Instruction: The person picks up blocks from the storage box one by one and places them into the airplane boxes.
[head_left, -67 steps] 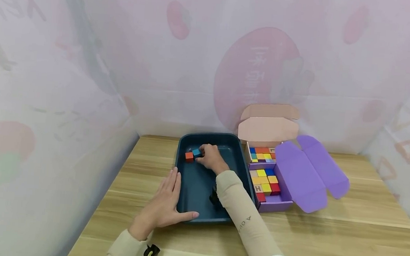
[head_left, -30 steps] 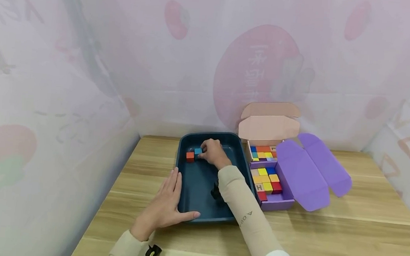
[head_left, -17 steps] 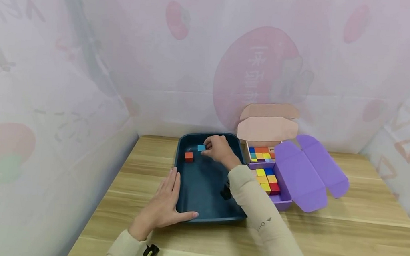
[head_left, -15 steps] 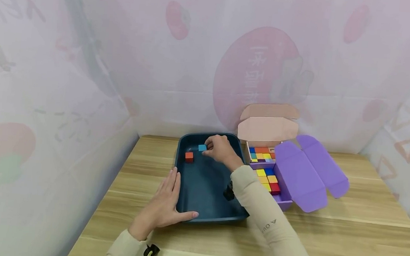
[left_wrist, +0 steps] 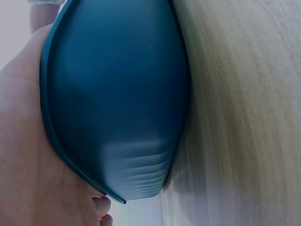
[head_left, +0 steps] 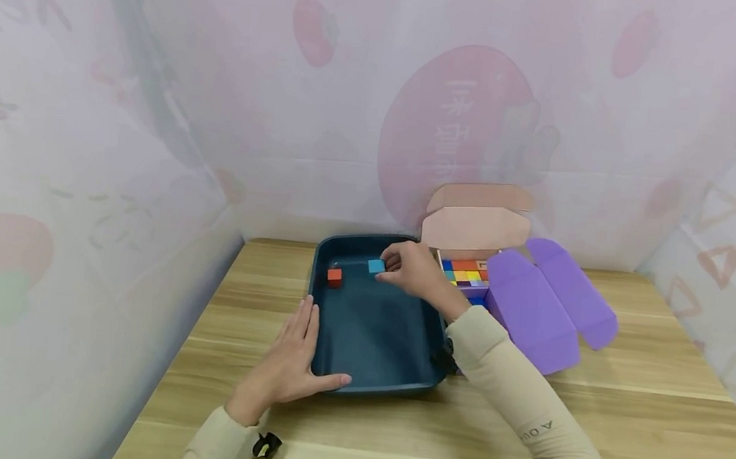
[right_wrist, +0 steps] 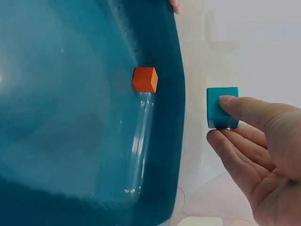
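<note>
My right hand (head_left: 418, 271) pinches a light blue cube (head_left: 375, 267) between thumb and fingers, above the far part of a dark teal tray (head_left: 371, 385). In the right wrist view the blue cube (right_wrist: 222, 107) appears off the tray floor, the thumb on one face and fingertips beneath. An orange-red cube (head_left: 334, 278) sits alone in the tray's far left area. My left hand (head_left: 281, 364) rests along the tray's near left corner, fingers straight and thumb over the front rim. In the left wrist view the palm (left_wrist: 28, 141) lies against the tray rim.
To the tray's right, an open purple box (head_left: 533, 307) has its lid folded out; my right forearm hides most of its contents. Behind it, an open pinkish box (head_left: 475, 228) holds several coloured blocks (head_left: 465, 269). A printed cloth wall (head_left: 324, 125) stands behind the wooden table (head_left: 637, 438).
My right hand has taken the blue cube away from beside the orange-red cube, lifting it and moving right. The right forearm has swung right over the purple box. My left hand stays in place.
</note>
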